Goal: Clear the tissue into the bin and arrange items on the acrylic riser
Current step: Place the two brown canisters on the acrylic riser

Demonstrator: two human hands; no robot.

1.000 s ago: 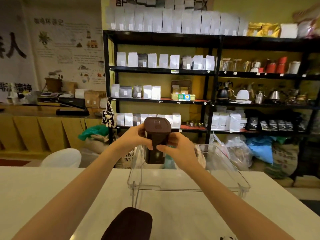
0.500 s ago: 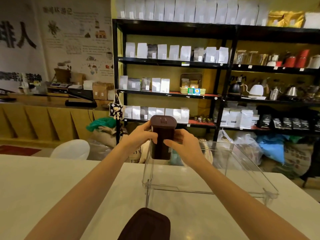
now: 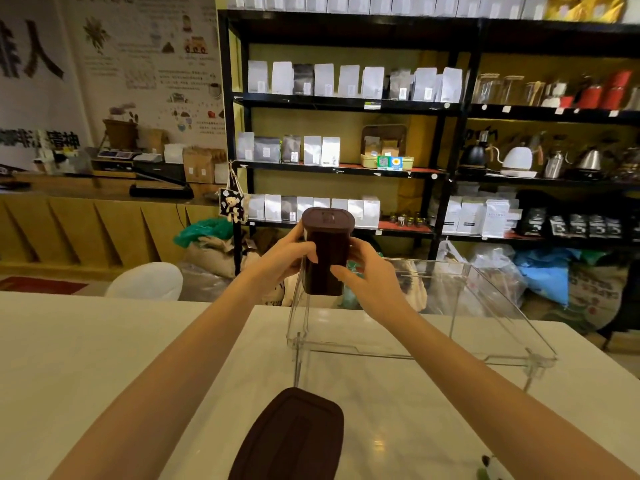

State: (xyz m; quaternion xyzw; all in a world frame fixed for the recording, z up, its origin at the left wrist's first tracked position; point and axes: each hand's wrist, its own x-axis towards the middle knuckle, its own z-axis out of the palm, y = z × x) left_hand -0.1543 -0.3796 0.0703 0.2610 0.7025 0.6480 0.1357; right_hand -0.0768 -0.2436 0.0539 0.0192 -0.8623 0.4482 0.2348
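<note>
Hands, left (image 3: pixel 284 258) and right (image 3: pixel 367 275), clasp brown canister (image 3: pixel 325 251), hiding its sides, above acrylic riser (image 3: pixel 415 344).

Single head-worn wide-angle view, looking forward and slightly down across white table (image 3: pixel 104 341), facing black shelves (image 3: pixel 346 105) beyond

Canister (image 3: pixel 325 251) above riser's (image 3: pixel 415 355) left end

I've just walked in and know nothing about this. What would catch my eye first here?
Two bare hands, left hand and right hand, hold a tall dark brown lidded canister upright at the far left corner of a clear acrylic riser on the white table. A second dark brown lidded container sits at the near edge, and black shelves of white pouches fill the wall behind.
</note>
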